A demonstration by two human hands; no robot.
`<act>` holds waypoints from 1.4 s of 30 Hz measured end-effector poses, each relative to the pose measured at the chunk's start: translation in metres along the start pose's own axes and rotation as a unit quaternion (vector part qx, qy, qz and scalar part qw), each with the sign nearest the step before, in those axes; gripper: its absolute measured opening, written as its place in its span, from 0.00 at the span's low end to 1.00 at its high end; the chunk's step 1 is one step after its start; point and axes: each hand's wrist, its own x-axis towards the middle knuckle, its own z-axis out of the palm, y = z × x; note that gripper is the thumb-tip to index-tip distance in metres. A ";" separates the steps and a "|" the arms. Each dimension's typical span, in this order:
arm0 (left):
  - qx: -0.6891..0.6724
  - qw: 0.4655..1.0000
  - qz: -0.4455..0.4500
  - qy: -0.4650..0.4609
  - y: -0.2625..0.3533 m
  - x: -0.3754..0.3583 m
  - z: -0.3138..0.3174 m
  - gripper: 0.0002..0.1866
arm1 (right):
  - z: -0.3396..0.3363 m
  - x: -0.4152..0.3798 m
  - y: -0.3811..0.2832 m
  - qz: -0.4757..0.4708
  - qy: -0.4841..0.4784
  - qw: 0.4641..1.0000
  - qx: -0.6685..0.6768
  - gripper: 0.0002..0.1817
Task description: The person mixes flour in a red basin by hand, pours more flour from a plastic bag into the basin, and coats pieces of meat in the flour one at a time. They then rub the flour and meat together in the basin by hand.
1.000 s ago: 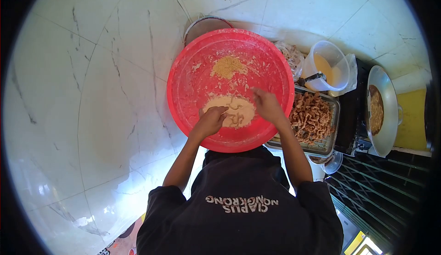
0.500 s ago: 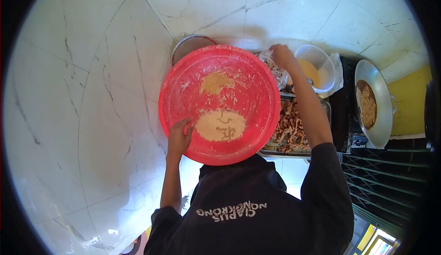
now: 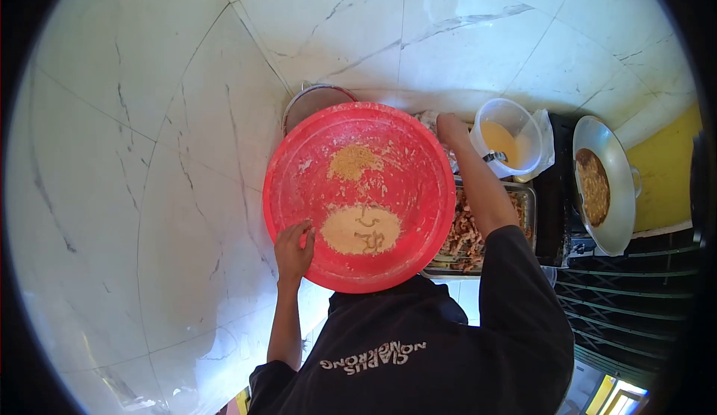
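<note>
Holding left hand (image 3: pixel 292 254) half-open by left rim of basin (image 3: pixel 407 191); right hand (image 3: pixel 451 127) at bag (image 3: pixel 429 120), cannot tell grip. Likely light, soft strips (image 3: pixel 365 236): pinch mid-length.

Basin (image 3: pixel 420 191) between the hands: red, white-smeared. Powder (image 3: pixel 340 230) beside left hand (image 3: pixel 292 252): cream. Tub (image 3: pixel 505 112) beside right hand (image 3: pixel 451 128): translucent; liquid (image 3: pixel 498 140) pale yellow. Shirt (image 3: pixel 463 355): black, white lettering (image 3: pixel 372 357). Tiles (image 3: pixel 82 191) beyond left hand: white, grey-veined.
</note>
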 end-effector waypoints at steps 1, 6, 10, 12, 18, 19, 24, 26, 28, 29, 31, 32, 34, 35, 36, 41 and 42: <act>-0.001 1.000 0.001 -0.001 0.000 0.001 0.000 0.10 | -0.009 0.000 -0.002 0.000 0.012 1.000 0.001 0.13; -0.010 1.000 -0.002 -0.016 0.000 0.002 -0.001 0.11 | -0.076 -0.013 -0.008 0.022 0.030 0.999 0.018 0.10; -0.046 0.998 -0.030 -0.037 0.007 0.006 -0.006 0.13 | -0.123 -0.026 0.000 0.006 0.065 0.996 0.057 0.09; -0.099 0.993 -0.047 -0.037 0.010 0.010 -0.004 0.14 | -0.147 -0.037 0.005 -0.028 0.101 0.990 0.093 0.09; -0.235 0.970 -0.036 -0.047 0.055 0.052 -0.012 0.16 | -0.225 -0.110 -0.028 -0.149 0.140 0.951 0.231 0.09; -0.260 0.964 -0.030 -0.050 0.068 0.062 -0.015 0.16 | -0.229 -0.120 -0.033 -0.186 0.137 0.945 0.233 0.09; -0.367 0.928 0.029 -0.063 0.126 0.108 -0.023 0.18 | -0.232 -0.166 -0.072 -0.300 0.047 0.901 0.310 0.09; -0.410 0.908 0.049 -0.077 0.143 0.123 -0.020 0.18 | -0.227 -0.182 -0.089 -0.294 -0.008 0.878 0.377 0.09; -0.438 0.892 0.069 -0.090 0.155 0.131 -0.017 0.17 | -0.224 -0.193 -0.100 -0.305 -0.027 0.859 0.411 0.09; -0.459 0.879 0.052 -0.123 0.160 0.132 -0.022 0.16 | -0.223 -0.198 -0.105 -0.319 -0.018 0.853 0.412 0.09; -0.498 0.847 0.019 -0.187 0.171 0.135 -0.034 0.14 | -0.219 -0.201 -0.108 -0.341 0.005 0.847 0.407 0.09; -0.486 0.854 0.019 -0.184 0.170 0.134 -0.037 0.12 | -0.214 -0.202 -0.109 -0.349 0.018 0.847 0.401 0.09; -0.462 0.869 0.021 -0.177 0.167 0.133 -0.041 0.10 | -0.210 -0.206 -0.110 -0.364 0.051 0.857 0.361 0.09; -0.438 0.882 0.018 -0.172 0.164 0.132 -0.042 0.09 | -0.210 -0.209 -0.110 -0.371 0.070 0.866 0.328 0.10; -0.414 0.895 0.015 -0.167 0.160 0.131 -0.043 0.09 | -0.209 -0.213 -0.111 -0.376 0.088 0.874 0.294 0.10; -0.329 0.934 0.050 -0.131 0.154 0.123 -0.054 0.07 | -0.186 -0.219 -0.122 -0.383 0.152 0.891 0.188 0.09; -0.322 0.936 0.058 -0.128 0.154 0.122 -0.056 0.07 | -0.182 -0.220 -0.125 -0.373 0.167 0.897 0.168 0.09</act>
